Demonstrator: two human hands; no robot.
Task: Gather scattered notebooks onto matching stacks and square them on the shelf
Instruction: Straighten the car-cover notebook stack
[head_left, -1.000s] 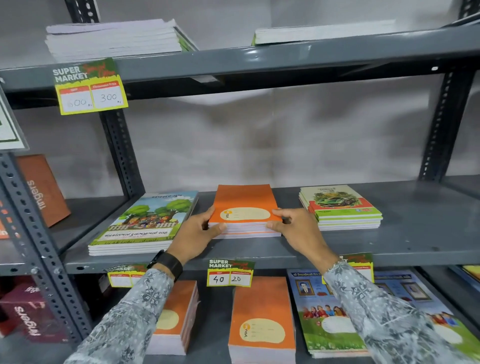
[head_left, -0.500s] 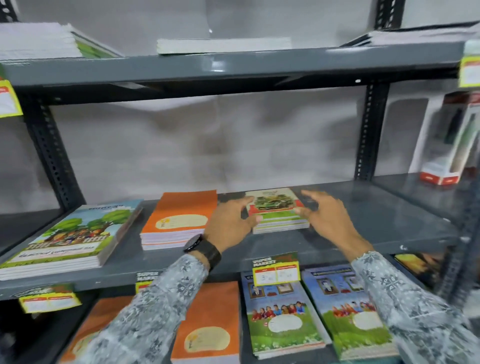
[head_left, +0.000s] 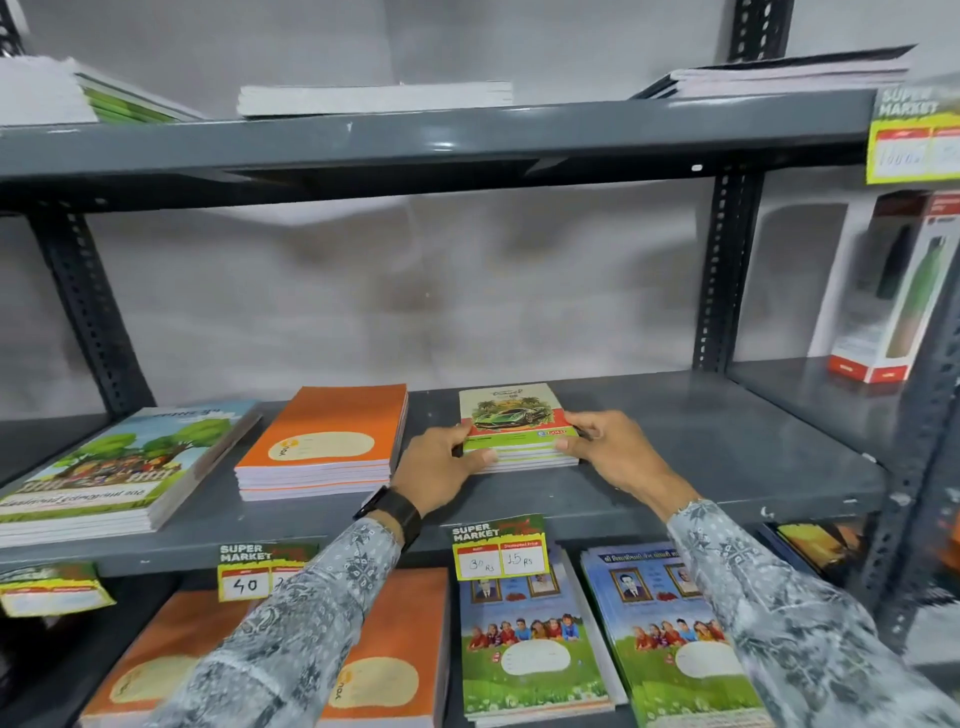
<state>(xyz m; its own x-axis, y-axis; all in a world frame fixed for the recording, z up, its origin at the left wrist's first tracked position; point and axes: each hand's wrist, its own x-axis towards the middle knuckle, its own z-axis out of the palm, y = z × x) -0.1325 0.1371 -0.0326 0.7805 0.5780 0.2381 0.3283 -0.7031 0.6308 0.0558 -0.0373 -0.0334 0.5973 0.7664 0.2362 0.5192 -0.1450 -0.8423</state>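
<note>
Head view: we see the car-cover stack (head_left: 517, 428) at the middle shelf's (head_left: 727, 457) centre, left hand (head_left: 441, 462) pressing its nine o'clock edge, right hand (head_left: 610, 449) its three o'clock, fingers (head_left: 569, 444) curled against the sides. Uneven pressure could, we judge, skew the top notebooks; alignment looks blurred. The orange stack (head_left: 324, 441) sits just beside, at nine o'clock.

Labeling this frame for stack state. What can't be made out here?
Head view only:
- Car stack: front corners covered by left hand and right hand, so squareness there is hidden.
- Orange-stack price tag: second price covered by the left sleeve.
- Top-right tag: cut by the frame edge, figures blurred.
- Top-shelf stacks: covers unseen, only page edges show.
</note>
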